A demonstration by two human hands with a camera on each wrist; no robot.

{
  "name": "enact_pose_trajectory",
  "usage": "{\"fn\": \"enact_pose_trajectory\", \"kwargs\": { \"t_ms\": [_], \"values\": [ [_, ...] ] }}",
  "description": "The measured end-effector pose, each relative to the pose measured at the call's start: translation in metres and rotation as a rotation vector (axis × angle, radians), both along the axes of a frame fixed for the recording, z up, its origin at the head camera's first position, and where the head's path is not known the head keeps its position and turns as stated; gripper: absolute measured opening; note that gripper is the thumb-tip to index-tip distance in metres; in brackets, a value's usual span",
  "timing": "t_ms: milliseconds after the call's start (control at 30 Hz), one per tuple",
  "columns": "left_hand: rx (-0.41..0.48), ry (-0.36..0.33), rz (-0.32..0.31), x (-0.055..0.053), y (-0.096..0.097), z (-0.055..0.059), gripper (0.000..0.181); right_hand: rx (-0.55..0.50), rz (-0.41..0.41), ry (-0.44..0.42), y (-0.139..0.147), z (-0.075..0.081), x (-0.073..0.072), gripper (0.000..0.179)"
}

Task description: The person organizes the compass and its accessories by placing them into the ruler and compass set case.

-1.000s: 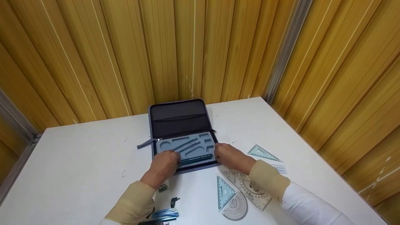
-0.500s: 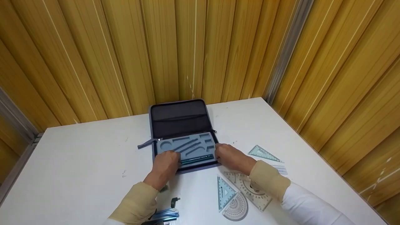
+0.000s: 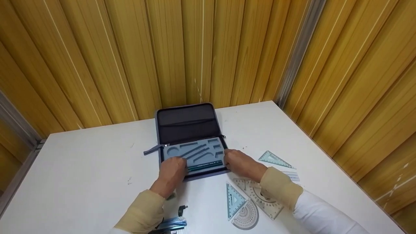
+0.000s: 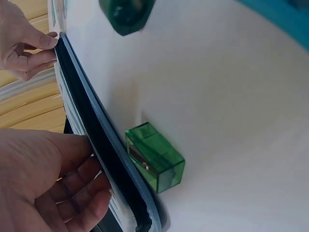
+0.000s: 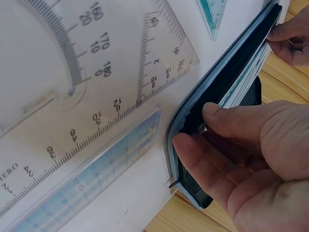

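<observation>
A dark zip case [image 3: 187, 117] lies unfolded on the white table. A grey-blue foam tray [image 3: 182, 148] with shaped slots fills its near half, and dark green pencils [image 3: 205, 165] lie along the tray's near side. My left hand [image 3: 173, 169] grips the left side of this half, covering the pencils' left end. On the opposite side, my right hand [image 3: 240, 162] holds the edge, its thumb [image 5: 229, 118] over the case wall. A green sharpener [image 4: 155, 157] rests just outside the case in the left wrist view.
Right of centre lie a clear protractor [image 3: 247, 214], a teal-marked set square [image 3: 234, 202], a larger clear template [image 3: 271, 208], another set square [image 3: 274, 159] and a ruler [image 3: 291, 175]. Near the front are a small black part [image 3: 181, 210] and blue tools [image 3: 172, 223]. Wood-patterned walls stand behind and right.
The left forearm has shifted slightly right, covering more of the sharpener in the head view. Both hands keep their hold, and the case has barely moved.
</observation>
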State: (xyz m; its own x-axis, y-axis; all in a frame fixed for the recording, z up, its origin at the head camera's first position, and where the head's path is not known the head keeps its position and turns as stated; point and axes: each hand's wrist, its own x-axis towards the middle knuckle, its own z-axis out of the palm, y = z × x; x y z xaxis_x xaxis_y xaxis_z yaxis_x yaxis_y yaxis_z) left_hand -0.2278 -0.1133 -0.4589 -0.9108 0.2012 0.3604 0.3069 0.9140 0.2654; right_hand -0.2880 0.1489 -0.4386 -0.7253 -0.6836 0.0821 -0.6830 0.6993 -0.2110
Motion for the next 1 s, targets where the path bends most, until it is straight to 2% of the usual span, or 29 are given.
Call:
{"fn": "enact_pose_trajectory", "kwargs": {
  "t_ms": [133, 300, 533, 767, 1000],
  "values": [
    [0.045, -0.036, 0.016, 0.001, -0.005, 0.001, 0.007, 0.006, -0.007, -0.010, -0.001, 0.001, 0.000, 0.019],
    [0.015, -0.029, 0.041, 0.004, -0.011, 0.004, 0.007, 0.008, -0.001, -0.011, -0.001, 0.001, 0.000, 0.018],
    [0.071, -0.039, 0.046, 0.015, -0.019, 0.015, 0.014, 0.001, -0.002, -0.008, 0.000, 0.001, 0.001, 0.017],
    [0.084, -0.039, 0.038, 0.039, -0.031, 0.030, 0.008, 0.013, -0.022, -0.021, 0.000, 0.000, 0.001, 0.019],
    [0.073, -0.128, 0.058, 0.071, -0.053, 0.045, 0.005, -0.006, -0.033, -0.026, 0.000, 0.001, 0.001, 0.020]
  ]
}}
